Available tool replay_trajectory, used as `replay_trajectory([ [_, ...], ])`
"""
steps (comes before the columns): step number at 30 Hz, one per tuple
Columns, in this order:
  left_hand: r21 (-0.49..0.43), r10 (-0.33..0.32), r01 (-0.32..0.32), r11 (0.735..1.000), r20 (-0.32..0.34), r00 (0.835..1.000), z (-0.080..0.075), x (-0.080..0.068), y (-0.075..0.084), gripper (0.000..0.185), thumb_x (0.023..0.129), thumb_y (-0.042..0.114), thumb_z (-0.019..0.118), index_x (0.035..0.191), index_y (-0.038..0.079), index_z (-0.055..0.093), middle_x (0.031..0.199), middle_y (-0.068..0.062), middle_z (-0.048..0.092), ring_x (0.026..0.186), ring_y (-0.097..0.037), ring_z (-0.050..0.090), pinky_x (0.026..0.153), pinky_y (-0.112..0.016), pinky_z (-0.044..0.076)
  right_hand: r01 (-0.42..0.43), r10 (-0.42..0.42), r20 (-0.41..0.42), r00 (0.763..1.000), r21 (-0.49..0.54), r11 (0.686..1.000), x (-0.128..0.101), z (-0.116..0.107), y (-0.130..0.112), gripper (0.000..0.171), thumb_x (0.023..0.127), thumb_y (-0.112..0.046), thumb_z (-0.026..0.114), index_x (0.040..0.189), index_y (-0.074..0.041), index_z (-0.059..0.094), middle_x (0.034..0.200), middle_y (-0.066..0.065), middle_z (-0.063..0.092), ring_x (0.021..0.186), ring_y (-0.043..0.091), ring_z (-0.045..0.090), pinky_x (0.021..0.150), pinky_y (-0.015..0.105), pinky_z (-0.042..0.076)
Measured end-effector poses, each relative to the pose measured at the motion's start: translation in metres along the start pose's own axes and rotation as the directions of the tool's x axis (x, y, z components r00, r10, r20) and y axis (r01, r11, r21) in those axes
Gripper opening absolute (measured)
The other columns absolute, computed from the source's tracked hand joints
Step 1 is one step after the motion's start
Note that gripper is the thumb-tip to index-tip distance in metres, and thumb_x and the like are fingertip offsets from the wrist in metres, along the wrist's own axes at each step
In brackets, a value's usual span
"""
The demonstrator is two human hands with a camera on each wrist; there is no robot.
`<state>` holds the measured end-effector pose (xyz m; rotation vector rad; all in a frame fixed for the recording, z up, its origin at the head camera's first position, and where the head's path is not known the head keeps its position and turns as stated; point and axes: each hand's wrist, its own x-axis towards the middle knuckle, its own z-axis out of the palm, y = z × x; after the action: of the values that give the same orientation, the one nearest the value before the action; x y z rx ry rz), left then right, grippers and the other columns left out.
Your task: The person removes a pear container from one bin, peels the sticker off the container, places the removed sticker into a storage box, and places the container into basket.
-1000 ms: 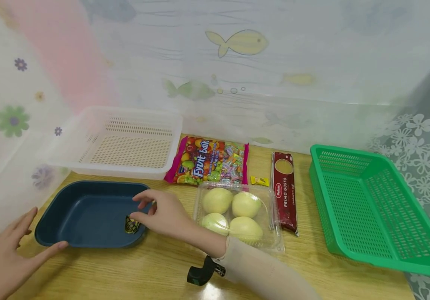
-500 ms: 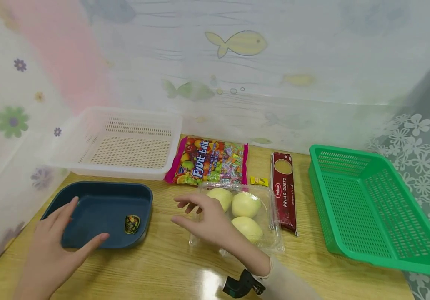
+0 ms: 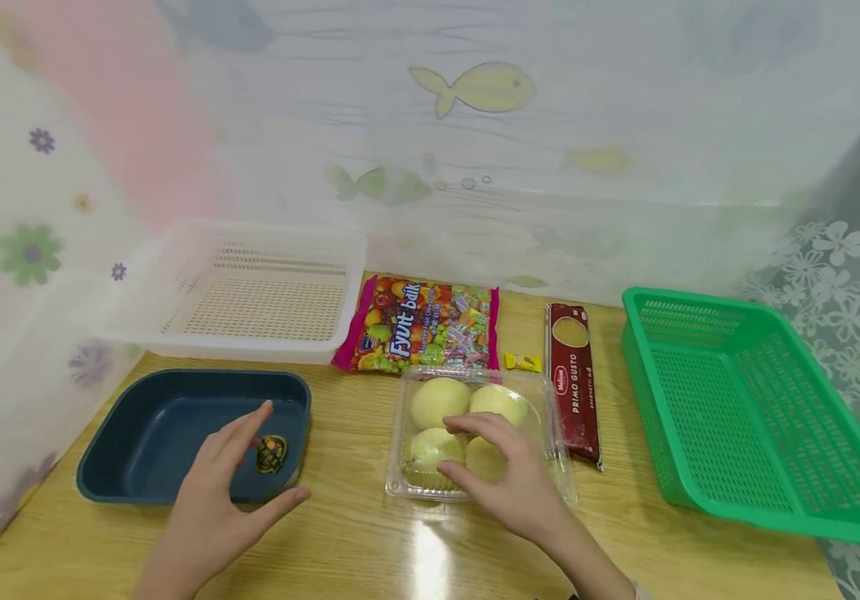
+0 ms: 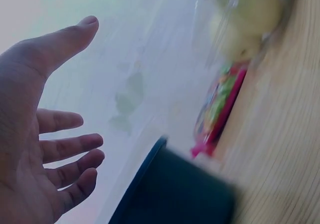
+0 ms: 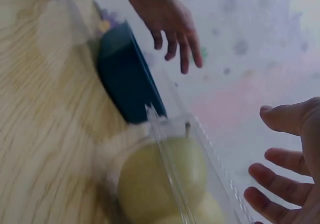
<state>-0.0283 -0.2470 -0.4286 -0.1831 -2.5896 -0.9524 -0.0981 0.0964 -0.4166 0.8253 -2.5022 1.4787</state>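
Wooden table (image 3: 370, 550), clear clamshell (image 3: 475, 433) of pale apples, right hand (image 3: 508, 483) spread above, left hand (image 3: 223, 492) spread.

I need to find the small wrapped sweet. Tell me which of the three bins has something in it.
The dark blue tub at front left, under the left hand: a small wrapped sweet lies inside. The white basket and green basket hold nothing.

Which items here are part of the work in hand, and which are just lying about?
In hand:
right hand over clear box of pale fruit
left hand at dark blue tub, small wrapped sweet inside

Lying about:
candy bag
spaghetti pack
yellow packet
white basket
green basket
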Motion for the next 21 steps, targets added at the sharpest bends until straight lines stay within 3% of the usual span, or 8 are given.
replay_trajectory([
  [5,-0.041,0.039,-0.037,0.998,0.05,0.998,0.018,0.009,0.009,0.108,0.073,0.031,0.101,0.164,0.028,0.043,0.154,-0.005,0.055,0.13,-0.023,0.052,0.092,-0.027,0.051,0.067,-0.076,-0.15,0.986,-0.063,0.996,-0.014,-0.022,0.016,0.048,0.084,-0.008,0.09,0.128,-0.016,0.075,0.122,-0.002,0.076,0.117,0.016,0.068,0.103,0.028,0.052],
  [7,-0.062,0.052,-0.047,0.997,0.077,0.996,0.025,0.015,0.012,0.106,0.074,0.032,0.1,0.164,0.028,0.043,0.154,-0.003,0.055,0.125,-0.02,0.055,0.09,-0.031,0.055,0.084,-0.102,-0.214,0.972,-0.09,0.992,-0.019,-0.03,0.024,0.05,0.08,-0.002,0.09,0.127,-0.014,0.076,0.122,0.003,0.075,0.117,0.015,0.066,0.102,0.02,0.05],
  [10,-0.089,0.06,-0.049,0.995,0.128,0.99,0.034,0.025,0.018,0.101,0.079,0.037,0.097,0.163,0.029,0.043,0.155,0.0,0.054,0.12,-0.018,0.057,0.089,-0.04,0.057,0.054,-0.088,-0.301,0.949,-0.119,0.991,-0.027,-0.041,0.035,0.054,0.076,0.004,0.09,0.126,-0.009,0.076,0.124,0.008,0.072,0.121,0.009,0.061,0.103,0.013,0.044],
  [14,-0.127,0.077,-0.049,0.991,0.221,0.972,0.041,0.036,0.027,0.098,0.082,0.045,0.093,0.164,0.031,0.041,0.156,0.002,0.052,0.116,-0.019,0.058,0.091,-0.049,0.057,0.018,-0.058,-0.384,0.922,-0.106,0.994,-0.037,-0.051,0.048,0.055,0.075,0.01,0.086,0.128,-0.001,0.074,0.129,0.014,0.069,0.127,0.005,0.056,0.107,0.013,0.041],
  [18,-0.147,0.084,-0.043,0.988,0.285,0.955,0.052,0.049,0.037,0.097,0.082,0.052,0.09,0.164,0.032,0.041,0.144,0.002,0.058,0.107,-0.019,0.059,0.08,-0.04,0.054,0.026,-0.069,-0.418,0.906,-0.107,0.994,-0.041,-0.057,0.057,0.058,0.075,0.01,0.086,0.131,0.0,0.072,0.129,0.018,0.069,0.13,0.007,0.055,0.109,0.017,0.04],
  [21,-0.162,0.081,-0.034,0.986,0.295,0.952,0.063,0.059,0.045,0.095,0.084,0.055,0.088,0.163,0.03,0.042,0.138,0.002,0.06,0.099,-0.02,0.058,0.07,-0.03,0.048,-0.001,-0.05,-0.42,0.906,-0.12,0.993,-0.044,-0.061,0.063,0.063,0.074,0.008,0.086,0.134,-0.003,0.071,0.13,0.018,0.069,0.13,0.006,0.054,0.11,0.018,0.038],
])
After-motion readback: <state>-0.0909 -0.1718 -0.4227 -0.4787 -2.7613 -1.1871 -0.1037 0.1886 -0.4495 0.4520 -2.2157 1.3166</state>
